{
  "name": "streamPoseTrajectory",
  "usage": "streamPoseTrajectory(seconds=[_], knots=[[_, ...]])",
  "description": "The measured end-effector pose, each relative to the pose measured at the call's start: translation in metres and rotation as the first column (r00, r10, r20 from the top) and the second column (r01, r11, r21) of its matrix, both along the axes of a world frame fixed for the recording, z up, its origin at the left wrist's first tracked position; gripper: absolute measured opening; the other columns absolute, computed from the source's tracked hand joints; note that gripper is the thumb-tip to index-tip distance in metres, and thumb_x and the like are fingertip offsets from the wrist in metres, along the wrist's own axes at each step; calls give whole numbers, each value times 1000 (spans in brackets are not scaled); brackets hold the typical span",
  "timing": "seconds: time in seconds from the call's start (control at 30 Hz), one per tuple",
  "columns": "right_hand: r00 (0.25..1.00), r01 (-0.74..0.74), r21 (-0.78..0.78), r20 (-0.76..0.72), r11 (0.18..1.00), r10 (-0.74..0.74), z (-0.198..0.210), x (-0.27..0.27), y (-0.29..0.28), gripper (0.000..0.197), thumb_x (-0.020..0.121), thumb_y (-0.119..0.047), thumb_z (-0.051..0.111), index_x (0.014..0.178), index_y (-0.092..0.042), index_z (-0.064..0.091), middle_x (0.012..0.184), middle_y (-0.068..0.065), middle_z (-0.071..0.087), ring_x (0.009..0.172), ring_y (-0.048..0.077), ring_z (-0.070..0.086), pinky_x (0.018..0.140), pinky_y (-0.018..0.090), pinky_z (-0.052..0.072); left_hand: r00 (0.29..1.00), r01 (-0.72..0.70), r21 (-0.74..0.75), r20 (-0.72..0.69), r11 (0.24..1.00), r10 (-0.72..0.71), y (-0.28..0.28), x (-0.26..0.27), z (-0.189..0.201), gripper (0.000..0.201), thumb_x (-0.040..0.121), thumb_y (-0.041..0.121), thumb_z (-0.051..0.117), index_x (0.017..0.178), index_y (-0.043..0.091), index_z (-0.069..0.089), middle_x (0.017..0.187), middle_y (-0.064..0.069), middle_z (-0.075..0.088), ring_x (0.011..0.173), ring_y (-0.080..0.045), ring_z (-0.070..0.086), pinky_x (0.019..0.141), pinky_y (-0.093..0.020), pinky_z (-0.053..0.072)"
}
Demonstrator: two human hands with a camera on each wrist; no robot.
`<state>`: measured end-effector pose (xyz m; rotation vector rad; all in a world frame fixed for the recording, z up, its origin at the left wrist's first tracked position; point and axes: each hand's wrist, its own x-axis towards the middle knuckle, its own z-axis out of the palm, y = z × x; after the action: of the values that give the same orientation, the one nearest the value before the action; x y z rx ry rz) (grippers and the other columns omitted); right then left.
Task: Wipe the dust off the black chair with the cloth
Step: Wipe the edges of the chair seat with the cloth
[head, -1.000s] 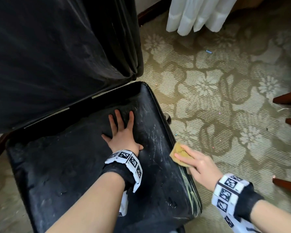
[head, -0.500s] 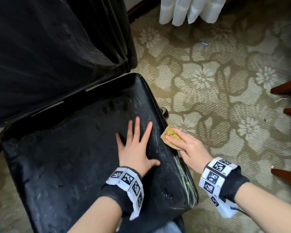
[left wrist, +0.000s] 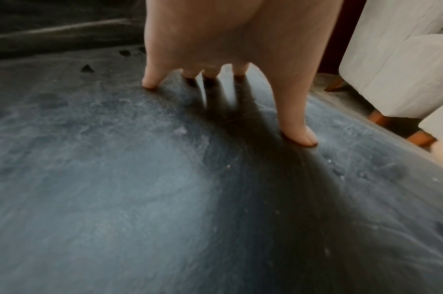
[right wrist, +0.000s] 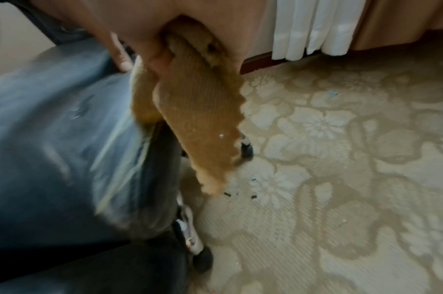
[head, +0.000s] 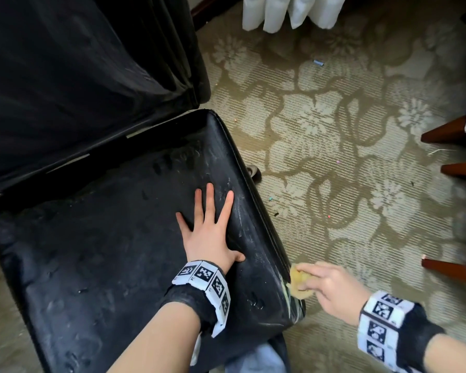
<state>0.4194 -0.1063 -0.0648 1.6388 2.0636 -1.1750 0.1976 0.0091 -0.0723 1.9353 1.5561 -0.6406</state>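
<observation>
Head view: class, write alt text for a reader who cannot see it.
A person's right hand holds a yellow cloth at the right edge of a dusty black chair seat. Their left hand lies flat, fingers spread, on the seat; patterned carpet lies alongside.

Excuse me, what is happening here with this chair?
A person is cleaning a dusty black chair. The left hand lies flat with spread fingers on the seat, near its right edge. The right hand grips a yellow cloth at the front right corner of the seat, beside the edge. Much of the seat looks grey with dust and finger marks. The chair stands on a flowered carpet.
</observation>
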Motion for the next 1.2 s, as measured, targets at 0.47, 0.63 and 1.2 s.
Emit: streamPoseTrajectory(seconds=[0.47,0.63,1.2], knots=[[990,133,76,-57,988,-128,-18,-16,-34,91,51,6,81,128,-29,48,138,0,39,101,28,66,82,26,52,1000,-10,18,-5,1000,10,-2,1,-3,130,58,59,76,140,42,-23,149,2,-36,139,-20,-29,113,-61,2],[981,-187,-228,17,956,195,-12,13,-72,66,76,-1,58,133,-31,44,151,2,29,123,22,48,95,33,51,1000,-5,17,-1,1000,5,-3,1,-2,129,58,59,76,140,42,-22,149,2,-36,140,-20,-29,113,-61,1],[999,-33,-406,-14,913,30,-28,6,-140,134,46,6,72,141,-24,-18,151,-1,-32,113,8,56,61,11,54,1000,-24,35,9,999,24,-1,1,-5,129,56,59,77,141,43,-19,150,3,-34,140,-19,-28,112,-61,2]])
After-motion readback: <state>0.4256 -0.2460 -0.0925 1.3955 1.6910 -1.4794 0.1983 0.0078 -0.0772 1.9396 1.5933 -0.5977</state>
